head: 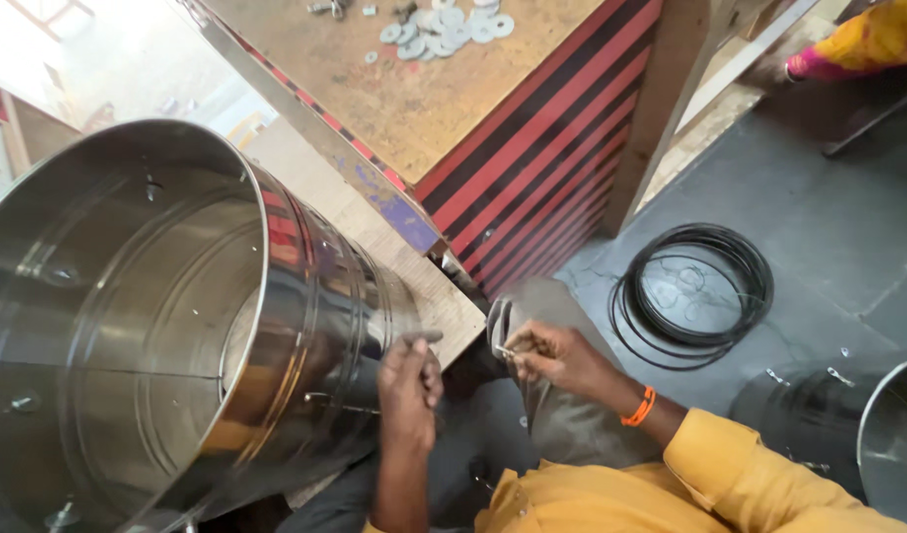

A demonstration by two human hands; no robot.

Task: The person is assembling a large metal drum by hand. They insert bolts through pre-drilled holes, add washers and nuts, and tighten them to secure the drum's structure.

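A large shiny steel drum lies on its side at the left, its open mouth facing me. My left hand presses against the drum's outer wall, fingers closed around a thin tool or small metal part; which one I cannot tell. My right hand, with an orange band at the wrist, pinches a small metal piece beside a thin curved metal strip near my lap. Yellow sleeves cover my arms.
A wooden workbench with a red and black striped side stands ahead, several washers on top. Black rubber rings lie coiled on the grey floor. Another steel drum sits at the lower right. Another person's yellow sleeve shows top right.
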